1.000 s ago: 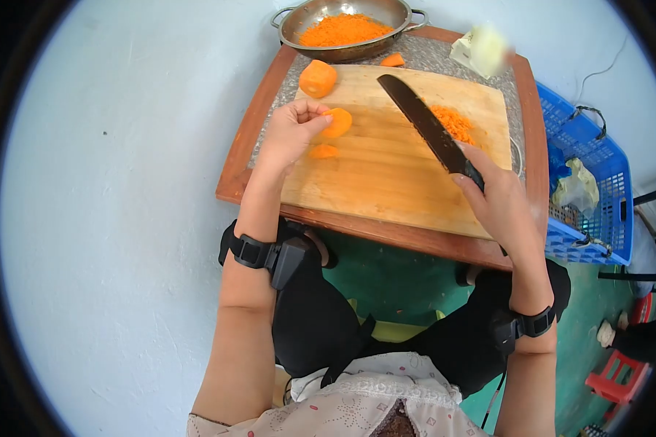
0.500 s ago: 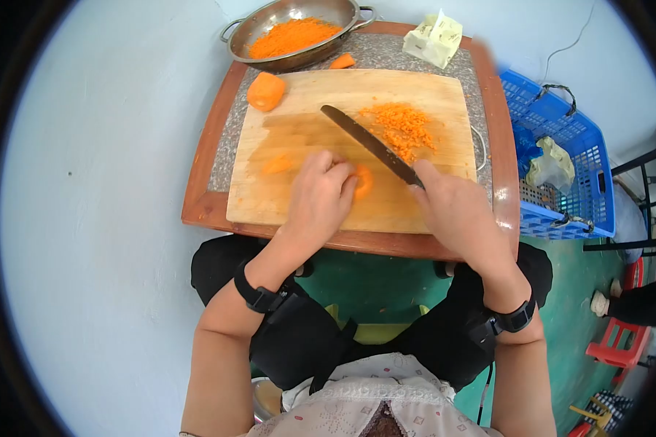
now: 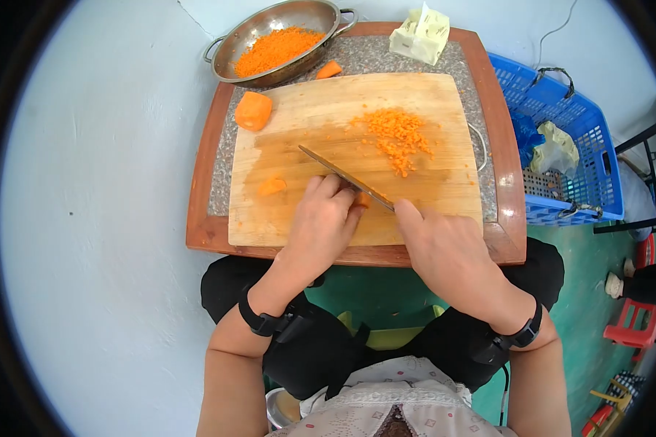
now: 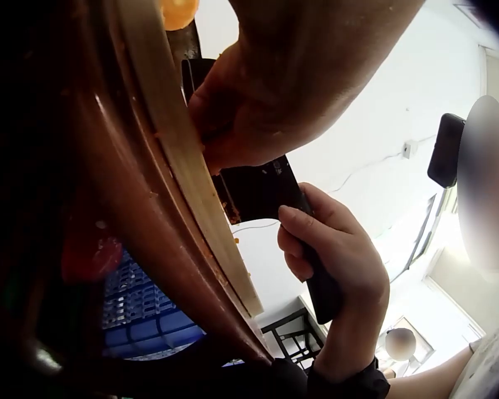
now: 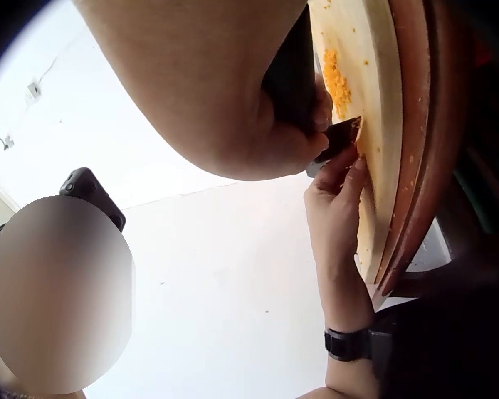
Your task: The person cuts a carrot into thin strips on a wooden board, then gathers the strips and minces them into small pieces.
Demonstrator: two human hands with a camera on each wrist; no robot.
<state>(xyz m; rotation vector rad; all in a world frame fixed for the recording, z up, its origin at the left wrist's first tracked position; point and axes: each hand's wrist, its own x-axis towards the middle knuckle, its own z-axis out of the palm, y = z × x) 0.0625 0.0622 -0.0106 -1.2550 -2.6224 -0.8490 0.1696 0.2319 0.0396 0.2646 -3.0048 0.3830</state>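
My right hand [image 3: 448,251] grips the black handle of a broad dark knife [image 3: 348,179]. The blade lies slantwise over the wooden cutting board [image 3: 430,197], its edge down at a carrot slice [image 3: 364,199]. With bent fingers, my left hand [image 3: 323,216] holds that slice against the board, fingertips right beside the blade. Most of the slice is hidden by the hand and knife. In the left wrist view the knife handle [image 4: 323,291] sits in the right fist. A loose carrot piece [image 3: 272,186] lies to the left, and chopped carrot [image 3: 397,137] is heaped at the board's upper right.
A carrot chunk [image 3: 254,111] sits on the board's far left corner. Behind it stands a metal pan [image 3: 222,54] of chopped carrot, with a small carrot end [image 3: 329,70] beside it. A tissue pack [image 3: 421,36] is at the back; a blue basket [image 3: 590,116] stands right of the table.
My left hand has brought the carrot slice from the board's left side down to its front middle. The knife has come down and left onto the slice.
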